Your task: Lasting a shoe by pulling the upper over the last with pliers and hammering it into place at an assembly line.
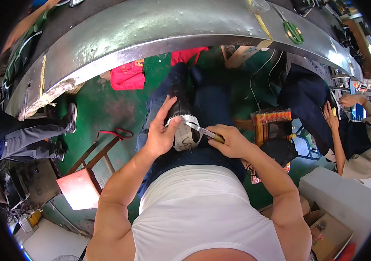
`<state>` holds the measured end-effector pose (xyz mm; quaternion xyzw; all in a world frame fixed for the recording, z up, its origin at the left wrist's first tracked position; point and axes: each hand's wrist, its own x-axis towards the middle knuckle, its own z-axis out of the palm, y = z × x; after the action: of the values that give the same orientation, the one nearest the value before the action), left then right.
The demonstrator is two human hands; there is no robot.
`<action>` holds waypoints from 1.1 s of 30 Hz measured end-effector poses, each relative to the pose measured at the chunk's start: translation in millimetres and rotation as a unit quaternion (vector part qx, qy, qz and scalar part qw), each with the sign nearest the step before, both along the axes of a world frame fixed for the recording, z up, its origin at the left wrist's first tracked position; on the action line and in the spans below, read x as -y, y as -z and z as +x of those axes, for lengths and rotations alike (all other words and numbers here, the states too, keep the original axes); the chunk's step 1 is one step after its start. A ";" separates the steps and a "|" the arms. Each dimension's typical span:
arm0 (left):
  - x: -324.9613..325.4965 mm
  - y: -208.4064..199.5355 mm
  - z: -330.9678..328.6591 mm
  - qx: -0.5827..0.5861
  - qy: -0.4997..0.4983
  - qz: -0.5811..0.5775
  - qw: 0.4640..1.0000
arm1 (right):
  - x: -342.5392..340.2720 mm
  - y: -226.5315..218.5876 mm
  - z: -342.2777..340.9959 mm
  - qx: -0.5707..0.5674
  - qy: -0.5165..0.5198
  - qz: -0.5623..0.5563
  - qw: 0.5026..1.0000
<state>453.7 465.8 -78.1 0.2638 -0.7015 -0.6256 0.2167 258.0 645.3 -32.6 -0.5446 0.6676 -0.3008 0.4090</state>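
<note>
Btwn L hand (pixel 161 132) & R hand (pixel 233 142): shoe (pixel 186 140); L grip clasped on it, R grip wrapped round metal tool (pixel 201 129).

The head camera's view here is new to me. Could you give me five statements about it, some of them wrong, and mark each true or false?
1. The right hand holds a metal tool. True.
2. The left hand is empty. False: it holds the shoe.
3. The green-handled scissors lie on the metal bench. True.
4. The stool with the pale red seat stands to the person's right. False: it is to the person's left.
5. The person's sleeveless top is black. False: it is white.
</note>
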 end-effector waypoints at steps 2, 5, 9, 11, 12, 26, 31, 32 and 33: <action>-5.7 2.7 6.4 -0.011 -0.006 0.012 1.000 | -3.4 -2.9 -6.5 0.039 -0.027 0.012 0.999; -6.3 2.0 12.1 -0.021 -0.011 0.011 1.000 | -8.8 -16.5 -19.7 0.162 -0.088 0.121 0.975; -9.5 -1.9 8.5 0.016 0.004 -0.051 0.999 | -2.1 -17.5 -19.1 0.152 0.043 0.081 0.984; -13.9 0.8 -0.3 0.004 0.002 -0.043 0.999 | 12.7 -2.1 -15.5 0.112 0.124 0.019 0.986; -15.7 4.3 -7.0 -0.017 -0.007 -0.023 1.000 | 20.2 7.5 -14.3 0.063 0.139 0.007 0.988; 2.7 38.3 -3.0 0.071 0.165 0.231 0.956 | 16.0 63.9 -4.4 0.087 0.242 0.132 0.957; -13.1 37.3 -13.5 0.121 0.193 0.168 0.959 | 3.8 61.3 -23.7 0.177 0.255 0.160 0.937; -18.4 38.7 -16.1 0.169 0.188 0.110 0.961 | -1.7 59.0 -28.0 0.180 0.241 0.183 0.936; -21.7 39.4 -17.8 0.233 0.203 0.063 0.949 | -8.7 56.3 -31.0 0.204 0.256 0.187 0.926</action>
<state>435.8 487.5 -117.5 0.2670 -0.7306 -0.6201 -0.1016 227.0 654.0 -88.9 -0.1955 0.7308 -0.3691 0.5399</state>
